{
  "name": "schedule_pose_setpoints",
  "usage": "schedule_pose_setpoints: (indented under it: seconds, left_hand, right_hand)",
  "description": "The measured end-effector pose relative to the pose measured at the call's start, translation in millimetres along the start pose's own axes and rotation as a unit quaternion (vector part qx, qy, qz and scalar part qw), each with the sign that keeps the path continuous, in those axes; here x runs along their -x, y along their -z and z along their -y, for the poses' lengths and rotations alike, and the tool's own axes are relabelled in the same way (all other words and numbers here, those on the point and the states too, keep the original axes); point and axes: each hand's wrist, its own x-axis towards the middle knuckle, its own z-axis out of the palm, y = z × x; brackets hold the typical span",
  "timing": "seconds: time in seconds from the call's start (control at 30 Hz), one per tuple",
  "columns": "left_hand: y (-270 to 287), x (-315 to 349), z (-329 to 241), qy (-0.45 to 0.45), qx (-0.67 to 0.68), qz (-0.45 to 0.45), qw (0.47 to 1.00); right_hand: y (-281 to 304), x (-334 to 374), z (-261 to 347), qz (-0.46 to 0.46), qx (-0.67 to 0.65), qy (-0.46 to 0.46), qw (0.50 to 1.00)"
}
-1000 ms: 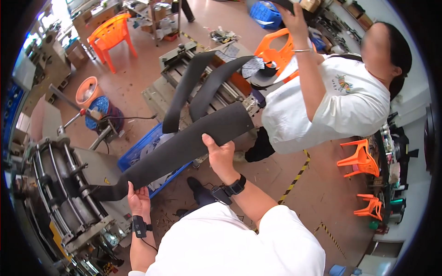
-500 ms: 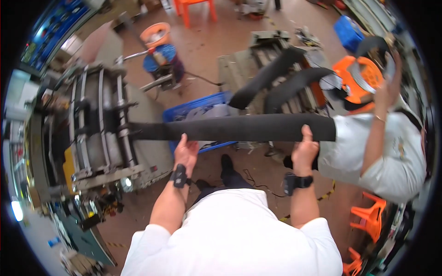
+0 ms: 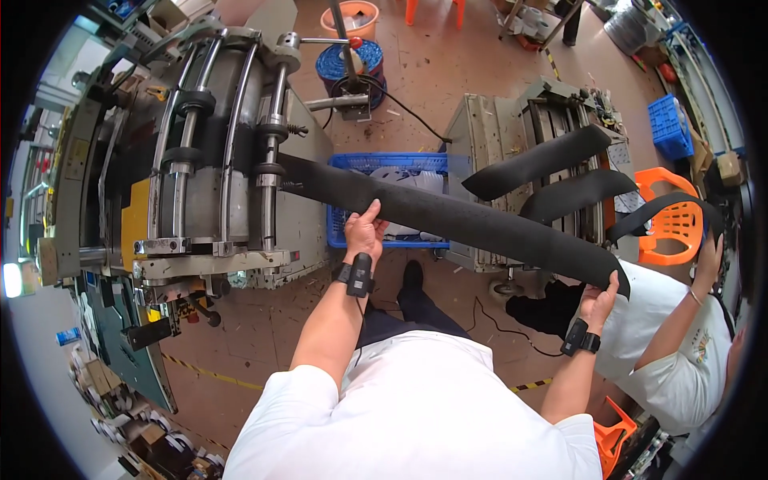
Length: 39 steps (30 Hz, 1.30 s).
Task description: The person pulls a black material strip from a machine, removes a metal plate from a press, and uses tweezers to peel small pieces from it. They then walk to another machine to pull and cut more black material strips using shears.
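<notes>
A long, wide black strip [image 3: 464, 222] reaches from the rollers of a machine [image 3: 182, 160] on my left, across my front, down to the right. My left hand [image 3: 366, 234] grips its near edge not far from the machine, thumb on top, fingers underneath. At the strip's free end, my right hand [image 3: 598, 306] pinches the near corner, thumb above. The strip's other end disappears between the rollers. Beyond it lie two shorter black strips [image 3: 544, 164] on a second machine [image 3: 500, 120]. Both my wrists wear black strapped devices.
Below the strip stands a blue crate [image 3: 340, 228] with pale pieces inside. At right a co-worker [image 3: 660, 328] in white holds another black strip [image 3: 672, 210] near an orange chair [image 3: 668, 232]. A black cable [image 3: 412, 112] crosses the floor; a blue drum [image 3: 352, 66] stands beyond.
The strip, level before, now slopes down to the right. My right hand has gone lower and farther right, still gripping its end. The view has shifted, and the co-worker's hand is lower.
</notes>
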Motion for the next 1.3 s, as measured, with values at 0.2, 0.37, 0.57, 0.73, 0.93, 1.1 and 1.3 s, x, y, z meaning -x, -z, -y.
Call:
schedule_pose_setpoints:
  seconds: [0.2, 0.37, 0.57, 0.73, 0.93, 1.1, 1.3]
  left_hand:
    - [-24.6, 9.1, 5.0, 0.01, 0.001, 0.004, 1.0]
    - [-50.0, 11.4, -0.5, 0.045, 0.012, 0.043, 0.998]
    - [-50.5, -5.4, 1.9, 0.041, -0.018, 0.031, 0.999]
    - [-51.6, 0.6, 1.8, 0.032, -0.033, 0.032, 0.998]
    - [-54.0, 5.8, -5.8, 0.029, -0.036, 0.046, 0.998]
    - [-35.0, -6.3, -30.0, 0.039, 0.013, 0.05, 0.998]
    - [-33.0, -5.8, -44.4, -0.025, -0.006, 0.013, 1.0]
  right_hand:
    - [-12.1, -25.2, -1.8, 0.098, -0.012, 0.001, 0.995]
    - [-106.5, 22.5, -11.1, 0.202, -0.01, -0.041, 0.978]
    - [-119.3, 65.2, -91.9, 0.209, 0.164, -0.237, 0.934]
    - [-128.1, 87.1, -123.0, 0.246, 0.144, -0.319, 0.904]
    - [-165.6, 82.5, -147.4, 0.217, -0.001, -0.353, 0.91]
    - [-163.7, 66.5, -154.5, 0.213, 0.019, -0.315, 0.925]
    - [-168.9, 67.1, -152.8, 0.2, 0.072, -0.288, 0.934]
